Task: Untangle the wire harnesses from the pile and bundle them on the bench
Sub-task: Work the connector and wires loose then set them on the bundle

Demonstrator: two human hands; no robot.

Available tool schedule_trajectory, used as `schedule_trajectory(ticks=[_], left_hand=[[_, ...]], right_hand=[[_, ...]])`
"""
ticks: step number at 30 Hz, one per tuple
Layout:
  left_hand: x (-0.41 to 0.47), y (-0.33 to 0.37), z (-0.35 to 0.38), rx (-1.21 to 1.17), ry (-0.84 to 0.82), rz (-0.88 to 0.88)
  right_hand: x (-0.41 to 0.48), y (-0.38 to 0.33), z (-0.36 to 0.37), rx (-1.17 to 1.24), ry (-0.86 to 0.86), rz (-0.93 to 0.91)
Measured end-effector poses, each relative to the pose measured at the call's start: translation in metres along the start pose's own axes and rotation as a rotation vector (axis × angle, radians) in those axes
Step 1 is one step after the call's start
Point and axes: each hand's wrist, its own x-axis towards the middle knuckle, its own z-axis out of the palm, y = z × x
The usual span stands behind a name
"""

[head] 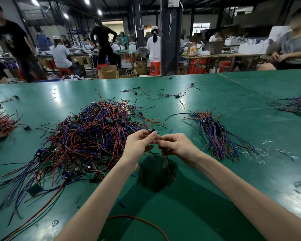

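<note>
I have one wire harness between my two hands, lifted a little above the green bench. My left hand has its fingers curled, and thumb and fingertips pinch the harness just below its small black part. My right hand is curled too and pinches the thin wires right beside the left fingertips, so the two grips nearly touch. The red and black wires hang down from the right hand over the shadow on the bench. The big pile of red, blue and black harnesses lies just to the left of my left hand, straight on the bench surface, with little green boards showing along its near edge. To the right of my right hand lies a sorted bundle, its black parts gathered together and its wires fanned out toward me. A mostly red bundle sits at the left edge and another heap at the far right edge. A few loose harnesses are scattered farther back. A single red wire curves between my forearms. Beyond the bench an open cardboard box stands on the floor; I cannot tell what is in it.
</note>
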Motion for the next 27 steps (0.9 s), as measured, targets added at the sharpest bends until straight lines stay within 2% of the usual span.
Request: schedule_trajectory(ticks=[3,9,13,16,21,27], left_hand=[[0.000,0.002,0.000,-0.042,0.011,0.020],[0.002,0.001,0.000,-0.026,-0.010,0.034],[0.004,0.000,-0.001,-0.070,-0.097,0.054],[0.005,-0.001,-0.002,-0.017,-0.128,0.068],[0.006,-0.003,-0.005,0.030,-0.039,0.092],[0.011,-0.001,-0.011,-0.045,0.079,0.096]], right_hand=[[-0.002,-0.001,-0.001,-0.077,-0.068,-0.002],[-0.005,-0.002,0.003,-0.127,-0.099,-0.009],[-0.004,0.001,0.006,-0.195,-0.050,-0.054],[-0.003,0.005,0.004,-0.156,-0.029,-0.031],[-0.003,0.007,0.005,-0.173,-0.052,-0.044],[-0.006,0.014,-0.001,-0.413,-0.011,-0.086]])
